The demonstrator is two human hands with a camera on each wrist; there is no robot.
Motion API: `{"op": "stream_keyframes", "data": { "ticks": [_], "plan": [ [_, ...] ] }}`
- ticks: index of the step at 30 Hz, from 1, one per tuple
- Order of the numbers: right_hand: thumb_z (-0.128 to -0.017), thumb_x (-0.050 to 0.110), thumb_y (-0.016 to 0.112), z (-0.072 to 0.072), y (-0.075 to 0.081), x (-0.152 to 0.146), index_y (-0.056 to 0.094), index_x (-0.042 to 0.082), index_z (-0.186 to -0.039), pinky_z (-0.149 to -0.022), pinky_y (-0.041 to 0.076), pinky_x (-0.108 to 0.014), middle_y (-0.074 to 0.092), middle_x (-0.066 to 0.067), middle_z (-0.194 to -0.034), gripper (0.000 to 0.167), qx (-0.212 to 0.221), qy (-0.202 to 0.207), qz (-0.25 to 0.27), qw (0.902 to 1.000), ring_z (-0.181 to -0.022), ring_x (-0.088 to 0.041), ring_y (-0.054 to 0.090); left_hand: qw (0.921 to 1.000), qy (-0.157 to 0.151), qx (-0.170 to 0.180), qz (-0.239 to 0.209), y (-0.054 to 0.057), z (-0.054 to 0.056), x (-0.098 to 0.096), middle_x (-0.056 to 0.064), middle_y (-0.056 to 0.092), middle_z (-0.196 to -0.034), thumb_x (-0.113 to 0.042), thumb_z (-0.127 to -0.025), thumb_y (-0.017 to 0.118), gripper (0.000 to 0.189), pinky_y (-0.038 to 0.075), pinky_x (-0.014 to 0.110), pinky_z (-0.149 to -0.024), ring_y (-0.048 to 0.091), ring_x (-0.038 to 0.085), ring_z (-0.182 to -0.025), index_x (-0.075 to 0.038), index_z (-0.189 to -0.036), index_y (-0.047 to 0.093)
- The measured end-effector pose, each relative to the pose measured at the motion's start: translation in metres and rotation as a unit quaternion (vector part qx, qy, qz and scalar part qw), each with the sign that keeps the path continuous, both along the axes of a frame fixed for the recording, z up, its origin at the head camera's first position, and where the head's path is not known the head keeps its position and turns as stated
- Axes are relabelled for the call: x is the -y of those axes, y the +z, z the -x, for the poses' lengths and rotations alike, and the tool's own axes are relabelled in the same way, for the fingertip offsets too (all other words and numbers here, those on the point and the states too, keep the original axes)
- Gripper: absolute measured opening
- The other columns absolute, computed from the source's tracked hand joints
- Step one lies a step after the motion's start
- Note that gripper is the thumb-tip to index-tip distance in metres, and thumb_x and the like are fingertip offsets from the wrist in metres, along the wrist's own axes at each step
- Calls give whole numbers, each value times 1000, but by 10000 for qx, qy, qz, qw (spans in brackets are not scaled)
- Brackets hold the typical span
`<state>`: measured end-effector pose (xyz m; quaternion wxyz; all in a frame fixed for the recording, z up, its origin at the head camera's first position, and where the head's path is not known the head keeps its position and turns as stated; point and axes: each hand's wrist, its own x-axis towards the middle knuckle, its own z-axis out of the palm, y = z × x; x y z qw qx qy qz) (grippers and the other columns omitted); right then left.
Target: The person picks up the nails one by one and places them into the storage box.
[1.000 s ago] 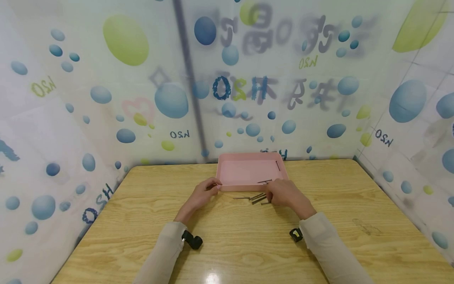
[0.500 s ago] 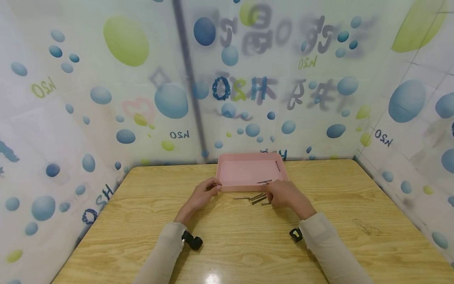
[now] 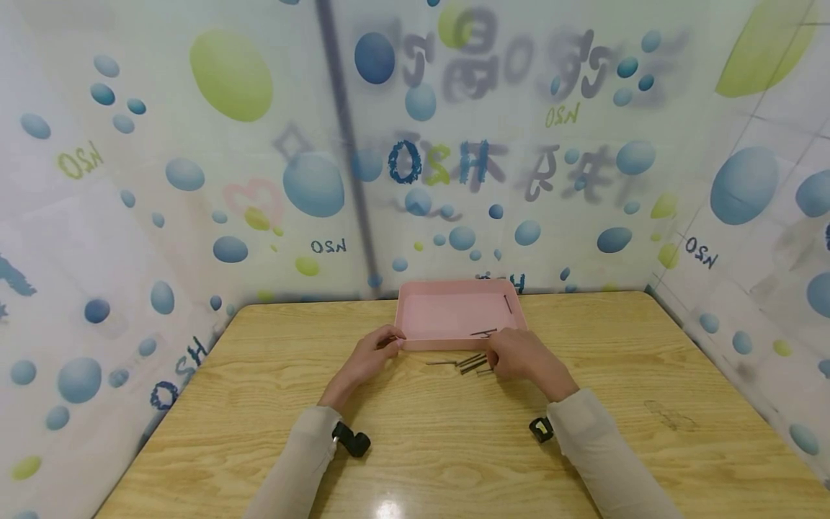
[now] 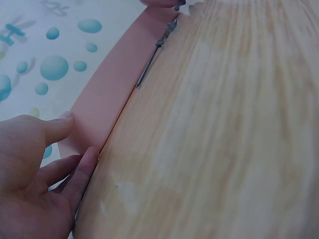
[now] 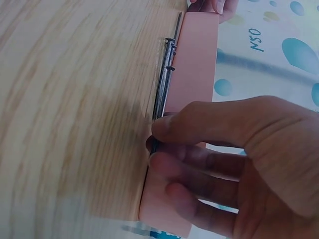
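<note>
Nails [image 3: 468, 361] lie on the bench [image 3: 415, 447] just in front of the pink tray [image 3: 447, 317], long axes roughly 3-to-9 o'clock along its near wall. Right hand [image 3: 521, 355], nearer, has fingers [image 5: 172, 127] pinching one nail; more nails extend toward 9 o'clock. Left hand [image 3: 369, 357] touches the tray's near-left corner, fingers straight

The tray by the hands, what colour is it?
The tray is pink, clearest in the head view.
</note>
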<state>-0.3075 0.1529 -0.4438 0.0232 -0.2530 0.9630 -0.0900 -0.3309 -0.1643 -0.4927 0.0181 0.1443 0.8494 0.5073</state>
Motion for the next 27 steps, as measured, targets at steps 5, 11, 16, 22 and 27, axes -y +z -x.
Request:
{"op": "stream_keyframes", "data": {
  "ticks": [5,11,16,22,27],
  "plan": [
    [-86,-3,65,-1,1,-1,48,21,-56,-53,24,-28,31,7,-58,42,-48,-5,82,10000,-56,-10,29,10000,29,12,38,0,1,0,16,68,-109,-22,-107,58,21,46,32,-82,62,27,-95,-8,-120,66],
    [-85,-3,65,-1,3,-2,44,22,-57,-53,24,-27,30,8,-59,43,-144,54,61,9999,-57,-10,29,9999,-15,75,117,1,2,1,9,67,-103,-24,-107,58,18,46,30,-82,60,19,-90,-12,-118,67],
    [-84,-3,66,0,4,-2,51,21,-59,-53,26,-27,35,8,-59,38,-132,11,56,9999,-57,-10,33,9998,-17,100,172,1,2,2,6,67,-100,-24,-108,57,16,47,31,-81,60,17,-87,-14,-115,67],
    [-84,-1,69,1,5,-2,57,19,-62,-53,29,-28,40,7,-60,33,-117,-59,147,9998,-58,-11,37,9998,-26,126,176,1,2,2,5,67,-100,-25,-108,57,15,48,32,-81,60,17,-87,-15,-113,67],
    [-83,1,72,3,5,-3,61,18,-66,-54,35,-28,49,7,-63,27,-251,-69,156,9995,-60,-11,44,9998,-23,101,161,1,2,1,7,67,-101,-24,-107,57,16,48,31,-80,61,17,-88,-13,-113,67]
  ]
}}
